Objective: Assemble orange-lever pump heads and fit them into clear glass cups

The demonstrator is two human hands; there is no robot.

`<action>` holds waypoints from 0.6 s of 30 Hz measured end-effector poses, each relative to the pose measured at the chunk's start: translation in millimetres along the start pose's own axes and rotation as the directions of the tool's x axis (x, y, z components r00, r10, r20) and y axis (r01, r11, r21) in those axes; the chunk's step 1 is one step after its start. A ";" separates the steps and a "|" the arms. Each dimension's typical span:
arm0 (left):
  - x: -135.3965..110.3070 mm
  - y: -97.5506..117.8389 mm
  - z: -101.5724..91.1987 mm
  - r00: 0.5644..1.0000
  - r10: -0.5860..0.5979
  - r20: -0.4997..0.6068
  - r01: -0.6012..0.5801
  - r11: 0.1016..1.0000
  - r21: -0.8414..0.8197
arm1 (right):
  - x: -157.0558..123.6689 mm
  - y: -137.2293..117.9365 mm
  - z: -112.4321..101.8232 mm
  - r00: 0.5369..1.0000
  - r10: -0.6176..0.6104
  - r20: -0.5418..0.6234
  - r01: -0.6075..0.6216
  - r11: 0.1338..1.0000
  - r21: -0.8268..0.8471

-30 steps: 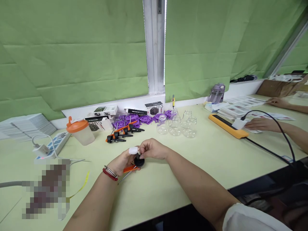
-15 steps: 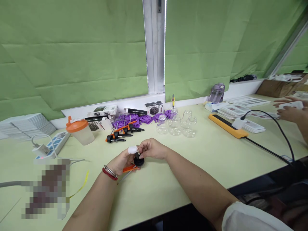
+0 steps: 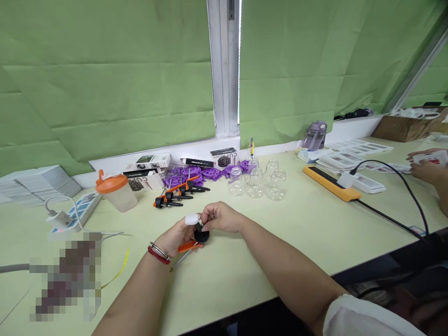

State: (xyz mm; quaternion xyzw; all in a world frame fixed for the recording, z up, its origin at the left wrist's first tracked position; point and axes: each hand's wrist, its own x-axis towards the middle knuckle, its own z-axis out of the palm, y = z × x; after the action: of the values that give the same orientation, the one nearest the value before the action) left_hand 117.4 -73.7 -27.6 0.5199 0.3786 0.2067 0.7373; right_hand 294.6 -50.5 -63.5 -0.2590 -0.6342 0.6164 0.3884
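Observation:
My left hand is closed around an orange and black part with a round black cup, an orange arm and a thin metal rod pointing down and left. A white wrap covers the left thumb. With its fingertips pinched together, my right hand touches the top of the black piece; whether something small lies between those fingers is hidden. Several similar orange and black assemblies lie beyond my hands. Behind them is a heap of purple plastic pieces.
Several clear glass jars stand beyond my right hand. An orange-lidded cup and a white power strip are at left. On the right lie a yellow power strip and printed cards, near another person's hands.
My hands stay almost in place around the black cup part, with only a slight shift. At far right, the other person's hands have moved a little to the right with a white card.

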 end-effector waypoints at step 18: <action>-1.5 -0.7 5.0 0.978 0.170 -0.120 -0.174 0.984 -0.023 | -1.5 -8.7 20.3 0.985 -0.045 -0.167 0.038 0.998 -0.042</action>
State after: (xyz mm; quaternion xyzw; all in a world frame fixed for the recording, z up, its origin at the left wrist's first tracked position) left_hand 120.3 -78.0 -26.8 0.5252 0.3713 0.3062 0.7018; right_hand 280.3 -64.4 -53.9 -0.3041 -0.6161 0.5719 0.4482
